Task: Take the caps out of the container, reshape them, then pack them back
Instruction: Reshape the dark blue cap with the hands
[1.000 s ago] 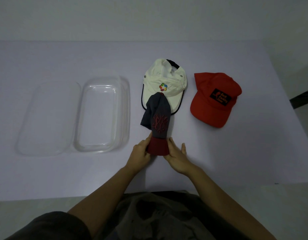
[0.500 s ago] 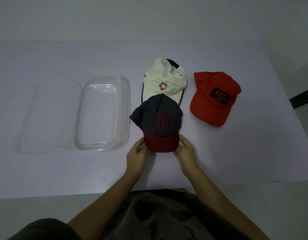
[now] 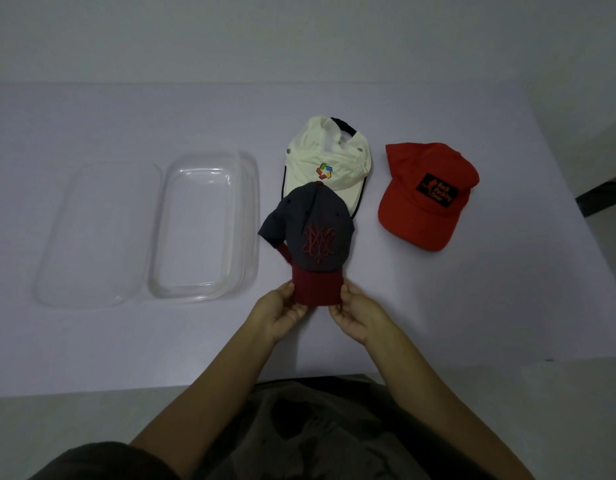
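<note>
A dark grey cap (image 3: 313, 233) with a maroon brim and red stitched emblem is held by its brim in front of me. My left hand (image 3: 280, 311) grips the brim's left side, and my right hand (image 3: 351, 315) grips its right side. Its crown overlaps the brim of a white cap (image 3: 329, 159) lying behind it with a coloured logo. A red cap (image 3: 426, 195) with a black patch lies to the right. The clear plastic container (image 3: 202, 225) sits empty to the left, next to its clear lid (image 3: 98, 233).
Everything lies on a pale lilac table (image 3: 472, 306) whose near edge runs just in front of my body. A wall rises behind the far edge. The floor shows past the table's right edge.
The folded, narrow grey cap opened out into a rounded crown. Both hands shifted from the brim's base to its two sides, then squeezed the brim a little narrower.
</note>
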The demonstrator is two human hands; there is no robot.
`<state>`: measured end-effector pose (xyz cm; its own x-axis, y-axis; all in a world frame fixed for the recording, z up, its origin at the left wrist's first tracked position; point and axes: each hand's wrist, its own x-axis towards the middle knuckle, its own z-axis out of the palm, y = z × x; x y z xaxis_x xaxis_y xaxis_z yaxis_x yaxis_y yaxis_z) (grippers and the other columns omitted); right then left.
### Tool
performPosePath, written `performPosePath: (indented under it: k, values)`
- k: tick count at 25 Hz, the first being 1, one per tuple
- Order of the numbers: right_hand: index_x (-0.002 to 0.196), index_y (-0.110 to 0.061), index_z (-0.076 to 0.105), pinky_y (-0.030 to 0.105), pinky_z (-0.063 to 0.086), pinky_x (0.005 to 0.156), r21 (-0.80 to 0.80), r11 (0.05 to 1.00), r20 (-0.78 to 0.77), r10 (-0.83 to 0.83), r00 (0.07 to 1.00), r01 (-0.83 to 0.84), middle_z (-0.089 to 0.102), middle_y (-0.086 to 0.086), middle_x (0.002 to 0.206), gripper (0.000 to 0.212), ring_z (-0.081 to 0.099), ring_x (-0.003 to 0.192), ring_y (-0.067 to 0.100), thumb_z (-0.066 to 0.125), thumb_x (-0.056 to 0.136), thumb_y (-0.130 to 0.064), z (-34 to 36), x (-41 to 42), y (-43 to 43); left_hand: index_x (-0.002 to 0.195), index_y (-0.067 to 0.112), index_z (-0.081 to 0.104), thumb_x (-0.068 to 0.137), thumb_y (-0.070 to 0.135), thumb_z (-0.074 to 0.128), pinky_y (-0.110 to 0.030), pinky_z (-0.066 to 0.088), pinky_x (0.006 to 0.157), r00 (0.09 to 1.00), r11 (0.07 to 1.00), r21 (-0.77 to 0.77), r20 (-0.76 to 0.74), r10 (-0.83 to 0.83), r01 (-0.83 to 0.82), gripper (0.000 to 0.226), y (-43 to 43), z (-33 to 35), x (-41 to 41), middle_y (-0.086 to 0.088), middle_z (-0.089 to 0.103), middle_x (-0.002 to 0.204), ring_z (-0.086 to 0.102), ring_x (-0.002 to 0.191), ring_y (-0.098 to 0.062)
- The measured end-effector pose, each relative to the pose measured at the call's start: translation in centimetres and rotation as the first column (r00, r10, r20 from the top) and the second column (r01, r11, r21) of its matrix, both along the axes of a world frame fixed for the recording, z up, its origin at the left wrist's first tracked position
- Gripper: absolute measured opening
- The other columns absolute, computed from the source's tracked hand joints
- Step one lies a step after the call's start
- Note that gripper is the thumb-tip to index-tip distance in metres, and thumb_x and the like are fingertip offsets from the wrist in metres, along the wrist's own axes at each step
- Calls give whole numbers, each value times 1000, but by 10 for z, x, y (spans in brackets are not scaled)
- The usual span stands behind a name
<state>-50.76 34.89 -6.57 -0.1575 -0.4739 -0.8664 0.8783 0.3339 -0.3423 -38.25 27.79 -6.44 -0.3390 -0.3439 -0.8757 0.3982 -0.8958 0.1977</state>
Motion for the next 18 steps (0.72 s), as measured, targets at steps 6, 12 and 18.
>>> performPosePath:
  k: [6,12,18]
  values:
    - [133,-12,49,23,52,67,-41,999,-56,32,998,-35,64,4,102,36,61,90,14,33,101,-5,3,-3,1,102,-5,57,95,-2,29,-40,51,84,998,1000,-7,62,6,-5,29,1,8,0,-18,62,92,60,83,-27]
    - [137,-5,44,31,52,75,-53,998,3,42,999,-42,62,9,100,49,59,90,20,28,94,12,4,-10,0,89,0,57,86,-7,23,-42,51,77,984,999,-46,179,16,-7,35,-3,7,3,-15,59,91,57,78,-26]
    - [146,-34,25,39,49,96,-156,941,-476,195,858,-300,44,0,142,82,50,121,17,24,85,22,9,-2,-5,136,26,39,90,55,37,-47,45,101,875,794,-427,411,-256,433,55,-7,-6,0,-2,55,131,55,116,-22]
